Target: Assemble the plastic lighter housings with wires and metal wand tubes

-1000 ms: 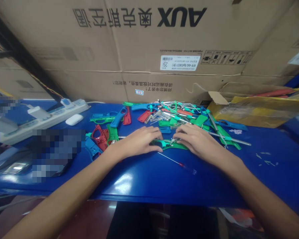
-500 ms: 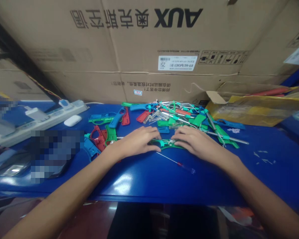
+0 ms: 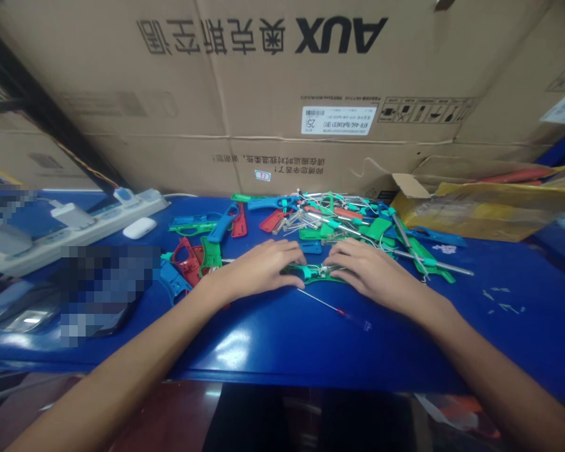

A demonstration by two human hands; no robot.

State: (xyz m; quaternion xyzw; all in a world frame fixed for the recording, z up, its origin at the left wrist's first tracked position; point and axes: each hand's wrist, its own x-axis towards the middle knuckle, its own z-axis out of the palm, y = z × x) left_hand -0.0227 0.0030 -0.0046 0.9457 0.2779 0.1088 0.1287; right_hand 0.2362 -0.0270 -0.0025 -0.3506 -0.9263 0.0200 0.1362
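Observation:
Between my hands lies a green plastic part (image 3: 327, 278), with a teal piece and thin white wires on it. My left hand (image 3: 266, 267) is closed on its left end, thumb below and fingers above. At the right end my right hand (image 3: 365, 270) grips the same part with bent fingers. The palms hide much of it. Just below, on the blue table, is a thin screwdriver (image 3: 340, 311) with a clear handle and red collar; its tip points toward my left thumb. Beyond my fingers is a pile of green, blue and red plastic parts (image 3: 334, 216) with metal rods and wires.
A white power strip (image 3: 108, 220) with plugs and a white earbud case (image 3: 140, 227) sit at the left. More coloured handle shells (image 3: 186, 260) lie by my left forearm. A cardboard box (image 3: 466, 207) stands at the back right, small white bits (image 3: 503, 301) nearer. Large carton (image 3: 254, 94) behind.
The view has shifted very slightly. Both hands stay in place on the green plastic part, and nothing else has visibly moved.

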